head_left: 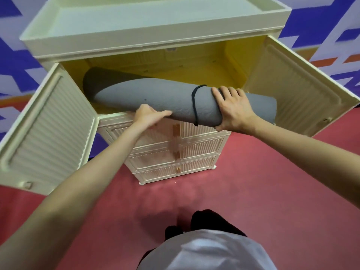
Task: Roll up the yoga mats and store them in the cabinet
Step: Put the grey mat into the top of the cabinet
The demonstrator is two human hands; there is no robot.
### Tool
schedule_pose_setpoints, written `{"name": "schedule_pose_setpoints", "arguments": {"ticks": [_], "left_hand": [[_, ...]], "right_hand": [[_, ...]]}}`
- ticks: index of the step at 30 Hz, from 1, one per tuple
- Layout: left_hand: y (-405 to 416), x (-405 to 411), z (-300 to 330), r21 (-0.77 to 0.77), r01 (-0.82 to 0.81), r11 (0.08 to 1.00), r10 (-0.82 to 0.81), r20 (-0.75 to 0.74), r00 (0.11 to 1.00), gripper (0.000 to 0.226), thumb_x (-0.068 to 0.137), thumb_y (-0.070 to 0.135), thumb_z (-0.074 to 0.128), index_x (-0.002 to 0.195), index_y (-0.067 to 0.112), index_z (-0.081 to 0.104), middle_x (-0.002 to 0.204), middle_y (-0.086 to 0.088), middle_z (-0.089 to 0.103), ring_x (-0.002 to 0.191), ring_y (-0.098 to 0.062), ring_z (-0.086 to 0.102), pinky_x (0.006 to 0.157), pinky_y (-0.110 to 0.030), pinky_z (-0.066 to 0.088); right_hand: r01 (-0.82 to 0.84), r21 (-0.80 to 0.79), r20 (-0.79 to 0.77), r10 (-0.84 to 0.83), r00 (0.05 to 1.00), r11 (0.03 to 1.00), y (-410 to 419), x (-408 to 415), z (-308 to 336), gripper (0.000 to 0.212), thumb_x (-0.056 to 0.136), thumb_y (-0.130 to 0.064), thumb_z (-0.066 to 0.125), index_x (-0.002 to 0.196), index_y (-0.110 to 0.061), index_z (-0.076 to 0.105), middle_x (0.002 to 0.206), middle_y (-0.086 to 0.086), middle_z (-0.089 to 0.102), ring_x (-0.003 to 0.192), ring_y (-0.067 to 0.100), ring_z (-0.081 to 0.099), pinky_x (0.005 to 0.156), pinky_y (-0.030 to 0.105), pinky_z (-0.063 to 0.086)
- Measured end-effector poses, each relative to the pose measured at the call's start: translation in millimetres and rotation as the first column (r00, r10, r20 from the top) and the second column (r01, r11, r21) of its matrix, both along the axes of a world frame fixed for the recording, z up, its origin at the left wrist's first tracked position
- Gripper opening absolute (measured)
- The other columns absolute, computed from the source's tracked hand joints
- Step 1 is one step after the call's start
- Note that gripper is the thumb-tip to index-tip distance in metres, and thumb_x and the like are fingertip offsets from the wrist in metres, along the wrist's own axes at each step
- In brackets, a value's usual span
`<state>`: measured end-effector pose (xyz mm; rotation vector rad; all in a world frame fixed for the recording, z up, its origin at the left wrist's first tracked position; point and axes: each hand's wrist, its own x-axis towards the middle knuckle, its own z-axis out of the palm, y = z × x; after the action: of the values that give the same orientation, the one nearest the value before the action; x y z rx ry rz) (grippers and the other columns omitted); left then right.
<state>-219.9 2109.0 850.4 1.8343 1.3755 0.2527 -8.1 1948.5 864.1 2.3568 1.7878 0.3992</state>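
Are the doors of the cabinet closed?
No, the left door and the right door of the cabinet both swing wide open.

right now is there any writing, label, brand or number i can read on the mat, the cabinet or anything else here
None: no readable text shows anywhere in this view.
Grey rolled mat: plain ribbed surface, no print; its black strap bears no tag.
Cream cabinet: no label or brand visible on its open doors or top tray.
Wall: only blue, white and orange shapes, no letters.
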Motion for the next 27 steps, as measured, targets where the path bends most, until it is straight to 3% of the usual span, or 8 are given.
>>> {"name": "schedule_pose_setpoints", "arguments": {"ticks": [2,4,8,11,16,21,24,27], "left_hand": [[7.4,-11.7,-2.7,0.510,0.033,0.860,0.026,-0.108,0.994,0.043,0.073,0.045,0.078,0.096,0.011,0.065,0.102,-0.007,0.067,0.099,-0.028,0.063,0.080,-0.037,0.049],[17.5,-13.3,-1.8,0.697,0.174,0.695,-0.007,-0.236,0.972,0.067,0.068,0.043,0.082,0.120,0.011,0.053,0.122,-0.014,0.053,0.115,-0.033,0.050,0.091,-0.044,0.043],[41.7,-0.3,-0.8,0.624,0.613,0.485,-0.182,-0.614,0.768,0.130,0.054,0.057,0.086,0.153,0.019,0.010,0.155,-0.019,0.017,0.144,-0.037,0.016,0.115,-0.059,0.015],[57.4,14.9,-3.9,0.560,0.715,0.418,-0.241,-0.691,0.682,0.144,0.049,0.064,0.084,0.153,0.023,-0.007,0.159,-0.016,0.010,0.146,-0.038,0.011,0.114,-0.064,0.008],[71.6,25.8,-2.2,0.579,0.705,0.410,-0.286,-0.653,0.702,0.130,0.052,0.058,0.084,0.153,0.026,0.008,0.148,-0.016,0.029,0.129,-0.039,0.032,0.103,-0.069,0.025],[76.7,22.6,-9.7,0.632,0.678,0.377,-0.307,-0.605,0.735,0.128,0.049,0.058,0.084,0.152,0.025,0.017,0.147,-0.013,0.033,0.126,-0.037,0.035,0.100,-0.069,0.027],[77.5,20.9,-11.2,0.665,0.652,0.364,-0.307,-0.575,0.759,0.126,0.048,0.057,0.085,0.152,0.025,0.021,0.146,-0.011,0.037,0.125,-0.036,0.037,0.099,-0.067,0.027],[82.9,22.9,-5.0,0.661,0.634,0.402,-0.305,-0.556,0.773,0.123,0.049,0.057,0.084,0.152,0.029,0.022,0.142,-0.009,0.042,0.119,-0.034,0.043,0.098,-0.061,0.031]], "right_hand": [[-0.002,-0.009,-0.008,0.002,1.000,1.000,4.9,4.3,4.9,0.128,0.035,-0.063,0.081,0.140,-0.005,0.035,0.127,0.017,0.050,0.106,0.038,0.052,0.088,0.046,0.042],[-0.003,-0.020,-0.020,0.003,1.000,1.000,10.4,8.8,9.8,0.128,0.035,-0.061,0.081,0.141,-0.006,0.035,0.128,0.016,0.050,0.109,0.038,0.052,0.090,0.046,0.041],[-0.017,-0.040,-0.045,0.015,0.999,0.999,19.2,17.1,17.9,0.130,0.034,-0.062,0.082,0.142,-0.009,0.034,0.131,0.014,0.050,0.111,0.038,0.053,0.092,0.045,0.042],[-0.026,-0.051,-0.053,0.023,0.998,0.998,24.8,23.1,21.8,0.131,0.034,-0.065,0.081,0.143,-0.011,0.032,0.132,0.012,0.050,0.112,0.037,0.053,0.092,0.044,0.042],[-0.047,-0.029,-0.014,0.047,0.999,0.998,28.0,29.4,22.1,0.134,0.034,-0.068,0.080,0.144,-0.008,0.032,0.131,0.015,0.051,0.111,0.038,0.053,0.093,0.048,0.039],[-0.034,0.006,0.064,0.033,0.997,0.999,31.0,19.9,11.1,0.135,0.036,-0.066,0.079,0.147,-0.006,0.030,0.126,0.026,0.049,0.105,0.042,0.051,0.094,0.053,0.037],[-0.032,-0.012,0.016,0.032,0.999,0.999,36.9,22.0,17.1,0.132,0.038,-0.064,0.081,0.148,-0.012,0.028,0.121,0.019,0.050,0.099,0.038,0.052,0.084,0.046,0.040],[-0.035,-0.036,-0.048,0.033,0.998,0.999,47.3,29.8,31.1,0.131,0.040,-0.063,0.082,0.149,-0.021,0.024,0.127,0.012,0.049,0.109,0.034,0.050,0.090,0.044,0.039]]}}
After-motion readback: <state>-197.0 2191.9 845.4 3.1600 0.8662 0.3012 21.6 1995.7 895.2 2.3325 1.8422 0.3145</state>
